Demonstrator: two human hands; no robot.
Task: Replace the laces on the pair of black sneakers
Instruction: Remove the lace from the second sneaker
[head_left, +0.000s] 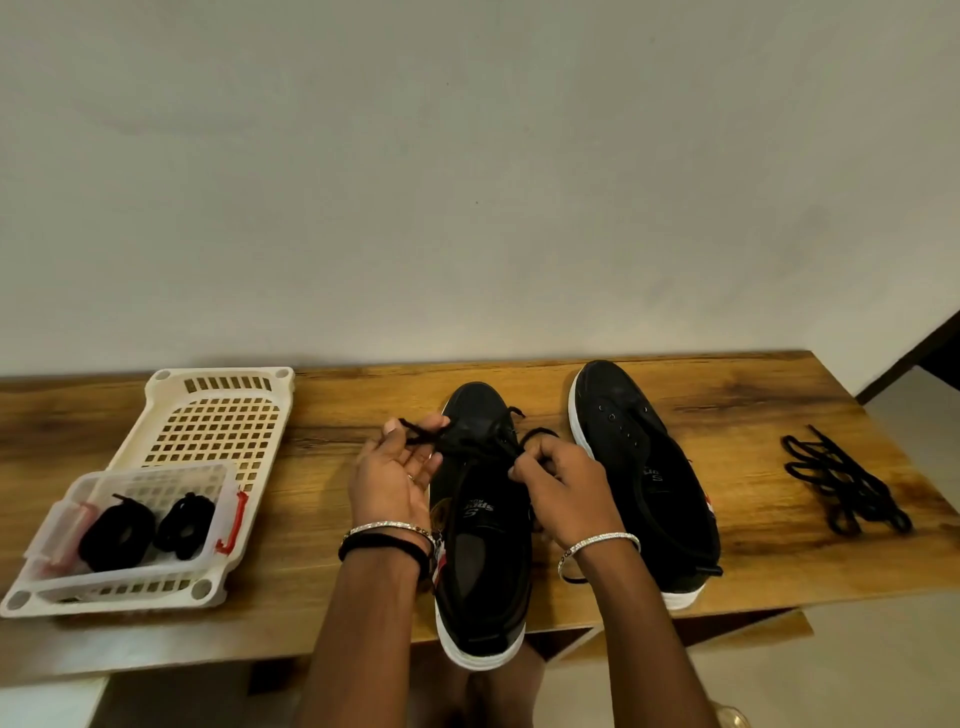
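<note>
Judged about a third done, with the stripping nearly finished and no relacing begun.

Right of centre: one sneaker (644, 478) on the counter (337, 405), eyelets bare, no lace in it. Far right of the frame: a loose pile of old laces (844, 486), well apart from both shoes.

Centre frame: the other sneaker (483, 545), toe away, heel hanging over the counter's near edge. Black lace (418, 434) partly through the upper eyelets, slack across the tongue. Left grip (395, 470) pinching one lace end between thumb and fingertips, just left of the tongue. Right grip (563, 483) pinching the other strand close to the eyelets, a loop standing up behind the knuckles. Cannot tell from here how many eyelets are threaded.

Lower left: white tray (171, 410) holding a small clear box (224, 488), inside it two coiled black laces (118, 530), apparently the new pair, unused.

Left to do, by this reading: pull the last lace free, then thread a fresh coil through each shoe and tie off.
</note>
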